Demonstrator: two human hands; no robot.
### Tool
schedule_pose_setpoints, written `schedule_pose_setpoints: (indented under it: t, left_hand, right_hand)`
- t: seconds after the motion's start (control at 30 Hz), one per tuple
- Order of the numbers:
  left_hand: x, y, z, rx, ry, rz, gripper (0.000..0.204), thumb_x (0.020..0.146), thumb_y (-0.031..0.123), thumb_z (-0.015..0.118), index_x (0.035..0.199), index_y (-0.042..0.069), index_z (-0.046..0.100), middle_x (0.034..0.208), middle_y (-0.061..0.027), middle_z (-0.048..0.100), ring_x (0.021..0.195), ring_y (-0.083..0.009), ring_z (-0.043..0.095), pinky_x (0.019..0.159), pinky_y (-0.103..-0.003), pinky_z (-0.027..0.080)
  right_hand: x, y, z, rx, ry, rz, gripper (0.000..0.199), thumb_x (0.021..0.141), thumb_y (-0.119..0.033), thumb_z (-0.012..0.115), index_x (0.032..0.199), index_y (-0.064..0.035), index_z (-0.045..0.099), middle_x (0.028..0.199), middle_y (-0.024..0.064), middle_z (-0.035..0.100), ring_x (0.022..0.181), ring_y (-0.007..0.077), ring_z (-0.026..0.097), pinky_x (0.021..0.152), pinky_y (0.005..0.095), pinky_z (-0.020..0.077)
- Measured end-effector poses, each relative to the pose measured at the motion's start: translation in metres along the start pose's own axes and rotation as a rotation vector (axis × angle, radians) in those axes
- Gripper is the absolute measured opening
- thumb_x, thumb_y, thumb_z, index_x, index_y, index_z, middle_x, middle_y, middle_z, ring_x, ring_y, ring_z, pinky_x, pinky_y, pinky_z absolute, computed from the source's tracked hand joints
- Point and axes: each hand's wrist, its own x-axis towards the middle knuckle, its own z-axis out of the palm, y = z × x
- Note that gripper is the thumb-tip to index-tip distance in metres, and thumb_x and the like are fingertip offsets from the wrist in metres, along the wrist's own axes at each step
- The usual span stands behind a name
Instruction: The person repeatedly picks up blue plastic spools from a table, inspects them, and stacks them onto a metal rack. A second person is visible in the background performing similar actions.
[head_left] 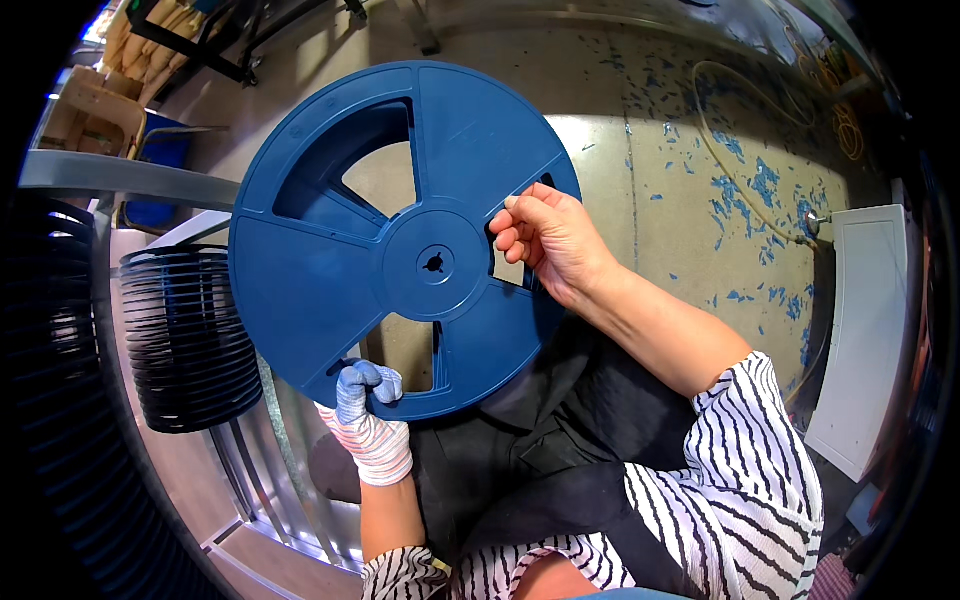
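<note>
A large blue plastic reel (320,250) fills the middle, its round face toward me. It has wedge-shaped windows and a small hub hole. At its lower left edge my left hand (368,420), in a white glove with blue fingers, is closed around the rim. My bare right hand (550,240) is over the reel's right-hand window, fingers curled and thumb pressed to the forefinger. Whatever is in that pinch, if anything, is too small to make out.
Black ribbed rings (190,340) are stacked on a metal frame at left, with more black rings (45,400) at the far left. A pale grey box (865,330) stands at right. Blue flakes (765,180) and a yellowish hose (715,130) lie on the floor.
</note>
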Motion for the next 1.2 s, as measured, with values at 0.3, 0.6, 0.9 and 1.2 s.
schedule_pose_setpoints:
  t: [0.3,0.6,0.9,1.2]
  left_hand:
    - [-0.001,0.001,0.005,-0.053,0.097,-0.012,0.019,0.087,0.008,0.064,0.100,0.001,0.052,0.067,-0.0083,0.054,0.050,-0.0174,0.051,0.050,-0.031,0.046]
    - [0.001,0.004,0.010,-0.026,0.004,-0.028,0.010,0.090,0.011,0.063,0.094,0.006,0.055,0.074,-0.0053,0.057,0.054,-0.0124,0.049,0.054,-0.029,0.042]
    - [0.012,0.004,-0.021,-0.306,0.074,-0.152,0.013,0.094,0.014,0.058,0.087,0.003,0.055,0.078,-0.0038,0.057,0.057,-0.0106,0.044,0.053,-0.027,0.037]
    - [0.035,-0.007,-0.049,-0.518,0.054,-0.237,0.013,0.092,0.013,0.060,0.104,0.008,0.057,0.083,-0.0026,0.057,0.061,-0.0104,0.047,0.056,-0.027,0.040]
  right_hand:
    - [-0.005,-0.011,0.002,-0.041,-0.061,-0.042,0.010,0.093,-0.008,0.050,0.089,-0.0005,0.055,0.085,0.0143,0.066,0.070,0.0170,0.068,0.063,0.0261,0.0575]
    - [-0.004,-0.014,0.000,-0.091,-0.040,-0.014,0.012,0.091,-0.007,0.049,0.093,0.0028,0.056,0.086,0.0159,0.067,0.070,0.0180,0.068,0.063,0.0264,0.0577]
    - [-0.023,-0.061,-0.031,-0.511,0.312,-0.720,0.024,0.089,-0.015,0.061,0.108,-0.0019,0.056,0.099,0.0098,0.066,0.084,0.0127,0.063,0.076,0.0218,0.0496]
    - [0.010,-0.018,-0.043,-0.306,0.034,0.248,0.115,0.072,-0.048,0.080,0.151,-0.0130,0.004,0.147,0.0202,0.030,0.133,0.0319,0.032,0.106,0.0567,0.0267]
